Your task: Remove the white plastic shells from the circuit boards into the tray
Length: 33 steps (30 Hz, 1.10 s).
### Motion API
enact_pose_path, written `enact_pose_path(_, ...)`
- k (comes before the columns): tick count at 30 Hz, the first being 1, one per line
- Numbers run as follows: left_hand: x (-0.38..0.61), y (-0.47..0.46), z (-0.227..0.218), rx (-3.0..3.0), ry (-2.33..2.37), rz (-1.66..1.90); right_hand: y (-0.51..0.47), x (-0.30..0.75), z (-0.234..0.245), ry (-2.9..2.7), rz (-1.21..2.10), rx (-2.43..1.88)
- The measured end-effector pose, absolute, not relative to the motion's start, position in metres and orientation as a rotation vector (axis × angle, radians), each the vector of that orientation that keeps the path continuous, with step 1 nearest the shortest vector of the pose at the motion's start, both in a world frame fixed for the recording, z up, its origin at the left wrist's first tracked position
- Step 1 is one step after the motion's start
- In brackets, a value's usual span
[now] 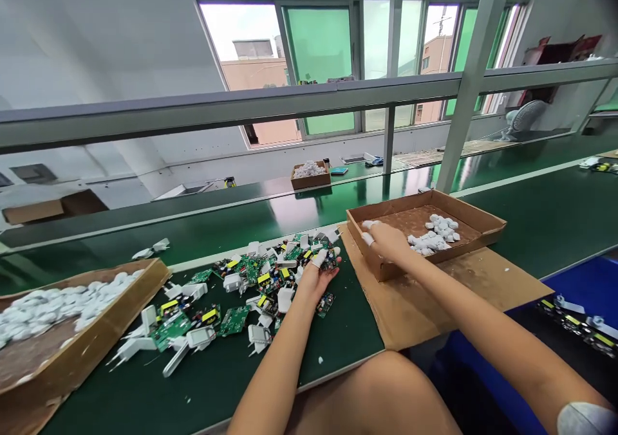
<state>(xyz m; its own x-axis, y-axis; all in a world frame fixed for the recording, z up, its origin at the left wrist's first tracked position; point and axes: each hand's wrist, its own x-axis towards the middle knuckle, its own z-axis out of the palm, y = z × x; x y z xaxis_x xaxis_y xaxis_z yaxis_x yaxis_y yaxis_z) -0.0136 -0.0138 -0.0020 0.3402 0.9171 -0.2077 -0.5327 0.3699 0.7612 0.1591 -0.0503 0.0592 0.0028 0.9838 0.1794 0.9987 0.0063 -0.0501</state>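
A cardboard tray (483,229) sits toward the green belt (338,332)'s right end, circuit boards (251,280) piled mid-belt. The right hand (386,242), fingers stretched and empty, lies in the tray's left corner, white plastic pieces (434,235) just rightward. The left hand (316,274) curls over the boards; grip unclear.

This is a factory assembly line: a long green conveyor belt (545,216) runs under a metal frame rail (290,103). Circuit boards (232,319) and white plastic parts (437,232) (sorted into cardboard trays (477,219)) lie on it, with big industrial windows (318,62) behind.
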Motion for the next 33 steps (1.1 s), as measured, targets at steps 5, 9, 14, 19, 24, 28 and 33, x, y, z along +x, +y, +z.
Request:
enact_pose_path(5, -0.013, -0.014, -0.002, 0.709, 0.682, 1.094, -0.049, 0.205, 0.046, -2.062, 0.052, -2.577)
enact_pose_path(9, -0.010, -0.014, -0.005, 0.754, 0.713, 1.100, -0.046, 0.207, 0.040, -2.129, 0.153, -2.608)
enact_pose_path(14, -0.012, -0.015, -0.004, 0.712, 0.692, 1.121, -0.041, 0.215, 0.041, -2.141, 0.209, -2.557)
enact_pose_path(19, -0.011, -0.015, -0.002, 0.671, 0.681, 1.084, -0.040, 0.232, 0.039, -2.097, 0.253, -2.463)
enact_pose_path(24, -0.010, -0.014, -0.003, 0.657, 0.702, 1.055, -0.038, 0.232, 0.033, -2.057, 0.221, -2.387)
enact_pose_path(28, -0.011, -0.015, -0.002, 0.655, 0.717, 1.061, -0.039, 0.230, 0.046, -1.998, 0.163, -2.355)
enact_pose_path(33, -0.010, -0.014, -0.002, 0.622, 0.700, 1.065, -0.044, 0.229, 0.096, -1.855, 0.097, -2.088)
